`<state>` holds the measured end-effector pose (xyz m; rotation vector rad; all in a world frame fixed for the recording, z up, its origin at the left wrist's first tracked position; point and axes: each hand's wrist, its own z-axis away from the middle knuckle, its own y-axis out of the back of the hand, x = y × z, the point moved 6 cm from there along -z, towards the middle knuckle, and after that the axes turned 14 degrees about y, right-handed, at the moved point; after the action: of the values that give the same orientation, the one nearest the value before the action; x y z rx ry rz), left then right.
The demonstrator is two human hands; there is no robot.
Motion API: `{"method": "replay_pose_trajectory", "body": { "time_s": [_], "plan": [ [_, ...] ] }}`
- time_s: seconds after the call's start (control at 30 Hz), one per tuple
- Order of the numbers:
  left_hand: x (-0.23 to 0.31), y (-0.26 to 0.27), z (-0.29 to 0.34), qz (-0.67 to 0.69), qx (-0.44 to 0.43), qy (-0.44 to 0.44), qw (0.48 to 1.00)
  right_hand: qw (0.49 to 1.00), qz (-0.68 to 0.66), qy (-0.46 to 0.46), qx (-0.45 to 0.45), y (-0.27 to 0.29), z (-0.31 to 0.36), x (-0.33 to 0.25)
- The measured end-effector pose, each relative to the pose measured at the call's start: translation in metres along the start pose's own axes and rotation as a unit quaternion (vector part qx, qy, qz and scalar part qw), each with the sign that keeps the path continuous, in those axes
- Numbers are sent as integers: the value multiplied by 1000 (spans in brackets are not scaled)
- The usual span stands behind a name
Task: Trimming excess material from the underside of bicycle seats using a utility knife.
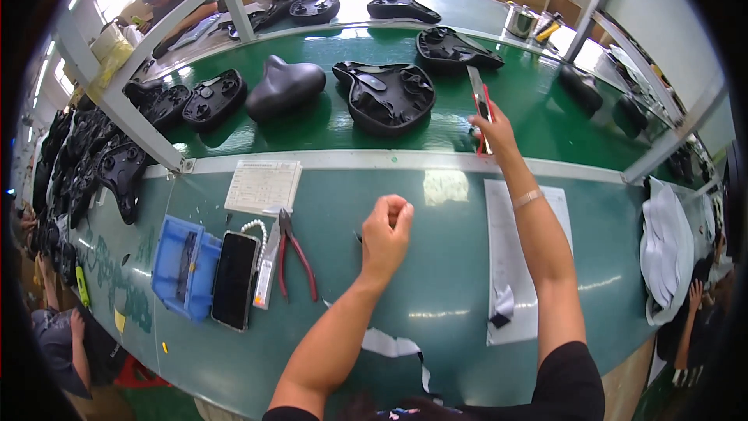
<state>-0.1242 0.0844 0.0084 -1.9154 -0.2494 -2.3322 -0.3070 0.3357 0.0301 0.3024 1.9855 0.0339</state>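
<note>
R hand [499,131] clamped on slim red-and-silver tool [480,92], over far glossy green belt [538,105]. L hand [385,235] nearer, over dull-green tabletop [444,265], fingers curled tog.

Metal blade [476,84], glossy green belt [534,101]

A slim red-and-silver tool [481,103] slants in the right grip [499,132].

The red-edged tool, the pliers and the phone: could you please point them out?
Red-edged tool [481,100], head view: its upper part.
Pliers [286,228], head view: near the pivot.
Phone [234,281], head view: dark screen.
</note>
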Motion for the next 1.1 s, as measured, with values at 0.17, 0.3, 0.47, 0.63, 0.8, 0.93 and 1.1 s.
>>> {"method": "replay_pose_trajectory", "body": {
  "time_s": [0.17, 0.3, 0.47, 0.63, 0.8, 0.93, 1.1],
  "plan": [
    [6, -8, 10, -50, -12, -17, 999, 999, 27, -9, 28, -56, -120, 53],
    [13, -8, 9, -21, -47, -26, 998, 993, 108, 10, 54, -53, -131, 70],
    [10, 6, 7, -30, -25, -49, 998, 995, -71, -65, 10, -6, -48, 28],
    [6, -4, 8, -73, -8, -38, 997, 968, 150, -158, -122, 143, 60, -51],
    [8, -15, 11, -116, -7, -56, 992, 946, 318, 11, -68, 152, 100, -133],
    [2, 3, 7, -76, 14, -90, 993, 982, 91, 46, -162, -7, 81, -145],
    [2, -2, 4, -22, 12, -88, 996, 951, -162, -181, -190, -140, 37, -39]
  ]
}}
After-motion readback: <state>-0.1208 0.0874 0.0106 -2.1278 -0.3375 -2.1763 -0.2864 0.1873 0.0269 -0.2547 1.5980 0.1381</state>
